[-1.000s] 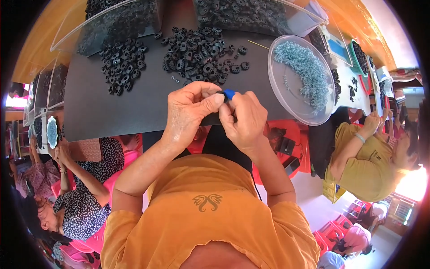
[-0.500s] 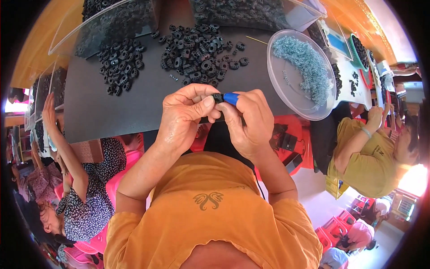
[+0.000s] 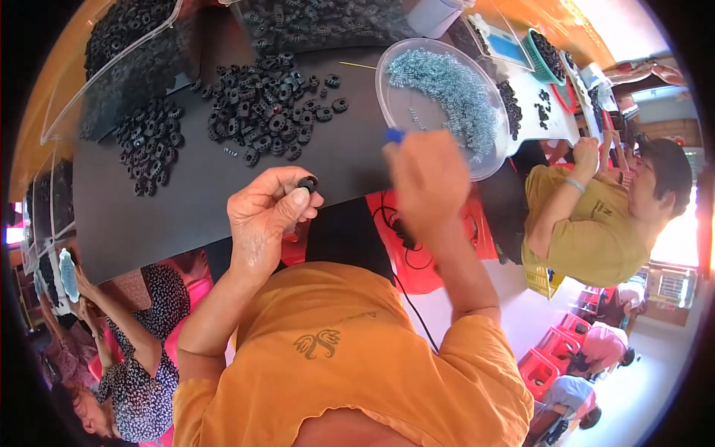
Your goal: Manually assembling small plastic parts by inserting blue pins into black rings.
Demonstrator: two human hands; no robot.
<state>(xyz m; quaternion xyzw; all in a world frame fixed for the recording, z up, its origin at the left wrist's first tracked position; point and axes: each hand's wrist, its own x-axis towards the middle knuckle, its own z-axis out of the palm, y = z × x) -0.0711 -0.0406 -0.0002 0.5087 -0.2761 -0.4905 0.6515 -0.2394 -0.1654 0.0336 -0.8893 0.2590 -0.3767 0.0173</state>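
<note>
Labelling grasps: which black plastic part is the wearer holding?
The single black plastic part pinched in the left hand; unlike those lying loose in the left pile and middle pile on the dark tabletop, it is gripped alone.

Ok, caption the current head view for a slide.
Left hand pinches a black part; right hand holds a blue item near springs.

Bare dark-grey flat tabletop (image 3: 149, 227) lies open beyond the bare left hand (image 3: 261, 216), narrowing between two heaps of small black plastic parts (image 3: 261, 115). Clear plastic bins (image 3: 74, 112) bar much of the far side; a round, clear plastic tub (image 3: 398, 100) blocks the right.
</note>
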